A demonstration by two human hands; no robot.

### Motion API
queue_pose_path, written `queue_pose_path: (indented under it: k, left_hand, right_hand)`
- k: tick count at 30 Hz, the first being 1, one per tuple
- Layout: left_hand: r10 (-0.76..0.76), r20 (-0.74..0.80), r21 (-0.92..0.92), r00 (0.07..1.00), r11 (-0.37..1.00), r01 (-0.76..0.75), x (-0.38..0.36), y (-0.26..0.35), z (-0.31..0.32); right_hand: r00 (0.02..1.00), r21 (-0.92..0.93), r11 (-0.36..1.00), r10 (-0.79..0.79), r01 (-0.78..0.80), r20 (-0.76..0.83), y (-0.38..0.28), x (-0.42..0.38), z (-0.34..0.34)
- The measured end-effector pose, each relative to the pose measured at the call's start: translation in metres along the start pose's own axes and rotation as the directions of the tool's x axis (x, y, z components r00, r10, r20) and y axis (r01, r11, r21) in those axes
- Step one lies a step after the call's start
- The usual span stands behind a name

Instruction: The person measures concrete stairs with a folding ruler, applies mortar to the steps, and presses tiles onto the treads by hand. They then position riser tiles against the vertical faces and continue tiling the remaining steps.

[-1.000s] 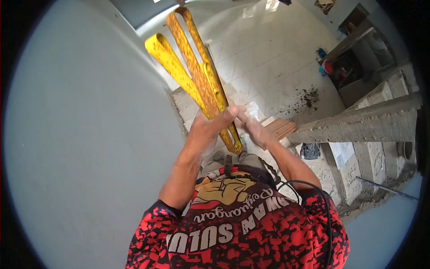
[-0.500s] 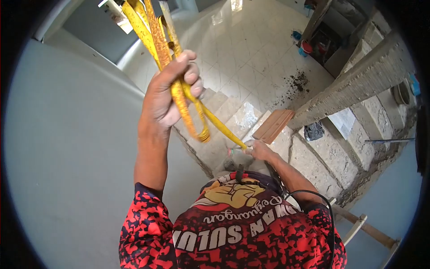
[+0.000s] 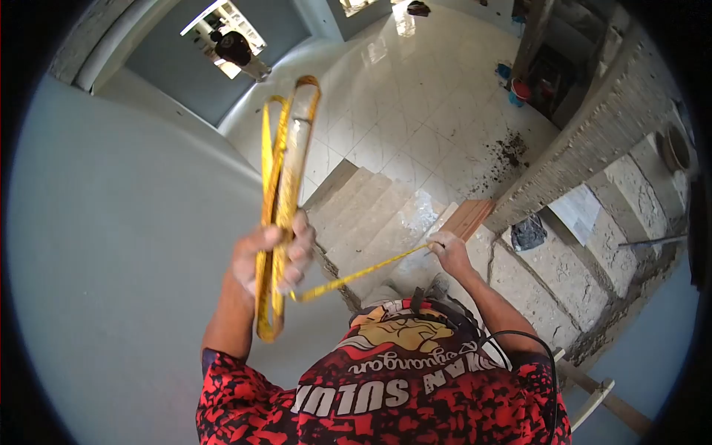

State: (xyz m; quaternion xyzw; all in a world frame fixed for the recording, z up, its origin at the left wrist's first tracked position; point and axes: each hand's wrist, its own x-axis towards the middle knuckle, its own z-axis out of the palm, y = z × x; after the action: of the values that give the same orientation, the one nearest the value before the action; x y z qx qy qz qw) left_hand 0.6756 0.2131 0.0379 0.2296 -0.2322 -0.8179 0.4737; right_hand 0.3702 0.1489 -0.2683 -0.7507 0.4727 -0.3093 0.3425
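Note:
In front of my chest my left hand (image 3: 274, 256) is closed around a yellow measuring tape (image 3: 284, 189), bunched into long folded loops with worn, rusty-brown patches. The loops stick up above the fist, and one bend hangs below it. From there a single strand runs across to my right hand (image 3: 451, 252), whose fingers pinch it near a reddish-brown wooden board (image 3: 469, 218). Beneath the strand lie pale dusty stair steps (image 3: 371, 208). My fingers partly hide the middle of the bundle.
A rough concrete column (image 3: 575, 133) slants beside the stairs on the right. A black plastic bag (image 3: 528, 233) and a light sheet (image 3: 575, 213) lie on steps there. Dark debris (image 3: 509, 150) dots the tiled floor below. Another person (image 3: 233, 49) is at the far opening.
My left hand has come lower, and the looped tape is now wholly in view. My right hand has moved slightly right. The strand between them is longer. My view has shifted, showing the other person.

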Motion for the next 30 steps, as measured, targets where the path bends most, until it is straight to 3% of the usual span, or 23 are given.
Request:
queue_pose_path:
  k: [2, 4, 8, 10, 11, 12, 13, 15, 17, 19, 21, 25, 26, 27, 29, 30]
  left_hand:
    - [-0.071, -0.018, 0.054, 0.997, 0.996, 0.072, 0.009, -0.025, 0.005]
    - [-0.221, -0.185, -0.072, 0.958, 0.975, 0.211, 0.019, -0.042, -0.011]
    - [-0.391, -0.148, -0.188, 0.908, 0.913, 0.363, 0.055, -0.074, -0.069]
    - [-0.446, -0.088, -0.122, 0.891, 0.892, 0.434, 0.076, -0.087, -0.087]
    - [-0.465, -0.072, -0.110, 0.883, 0.883, 0.456, 0.083, -0.092, -0.088]
    - [-0.444, -0.228, 0.095, 0.867, 0.876, 0.473, 0.090, -0.097, -0.084]
    - [-0.375, -0.364, 0.293, 0.853, 0.823, 0.487, 0.096, -0.101, -0.081]
    - [-0.412, -0.307, 0.314, 0.858, 0.807, 0.500, 0.102, -0.104, -0.085]
    - [-0.592, -0.258, 0.270, 0.764, 0.715, 0.645, 0.100, -0.108, -0.097]
    - [-0.554, -0.193, 0.304, 0.810, 0.751, 0.586, 0.091, -0.110, -0.094]
    - [-0.630, -0.113, 0.203, 0.769, 0.743, 0.638, 0.083, -0.109, -0.100]
    - [-0.681, -0.080, 0.224, 0.728, 0.699, 0.679, 0.075, -0.098, -0.122]
    - [-0.756, -0.012, 0.198, 0.654, 0.639, 0.743, 0.074, -0.104, -0.153]
    - [-0.722, -0.024, 0.177, 0.691, 0.677, 0.714, 0.071, -0.100, -0.156]
    - [-0.773, -0.023, 0.202, 0.635, 0.618, 0.760, 0.065, -0.096, -0.157]
    - [-0.748, -0.094, 0.156, 0.657, 0.640, 0.752, 0.060, -0.097, -0.160]
  right_hand:
    - [0.988, -0.065, 0.993, -0.106, 0.099, -0.109, -0.007, 0.003, -0.017]
    - [0.983, -0.004, 0.997, -0.080, 0.081, -0.165, -0.021, 0.004, -0.026]
    - [0.959, 0.088, 0.989, -0.088, 0.116, -0.269, -0.046, 0.005, -0.042]
    - [0.953, 0.125, 0.987, -0.064, 0.105, -0.296, -0.057, 0.011, -0.048]
    - [0.926, 0.006, 0.983, -0.171, 0.184, -0.336, -0.061, 0.016, -0.053]
    - [0.891, -0.121, 0.960, -0.278, 0.251, -0.358, -0.064, 0.021, -0.056]
    - [0.888, -0.141, 0.961, -0.273, 0.237, -0.370, -0.066, 0.025, -0.058]
    - [0.869, -0.130, 0.959, -0.282, 0.250, -0.408, -0.070, 0.038, -0.061]
    - [0.886, -0.153, 0.970, -0.235, 0.188, -0.400, -0.073, 0.048, -0.063]
    - [0.855, -0.207, 0.959, -0.270, 0.196, -0.442, -0.068, 0.061, -0.063]
    - [0.865, -0.214, 0.961, -0.253, 0.173, -0.434, -0.067, 0.066, -0.062]
    - [0.887, -0.274, 0.949, -0.254, 0.153, -0.385, -0.059, 0.066, -0.043]
    - [0.894, -0.270, 0.953, -0.237, 0.138, -0.379, -0.061, 0.066, -0.037]
    - [0.902, -0.273, 0.955, -0.217, 0.117, -0.374, -0.061, 0.065, -0.035]
    - [0.906, -0.290, 0.951, -0.217, 0.112, -0.363, -0.057, 0.058, -0.028]
    - [0.922, -0.287, 0.954, -0.187, 0.088, -0.340, -0.057, 0.053, -0.025]
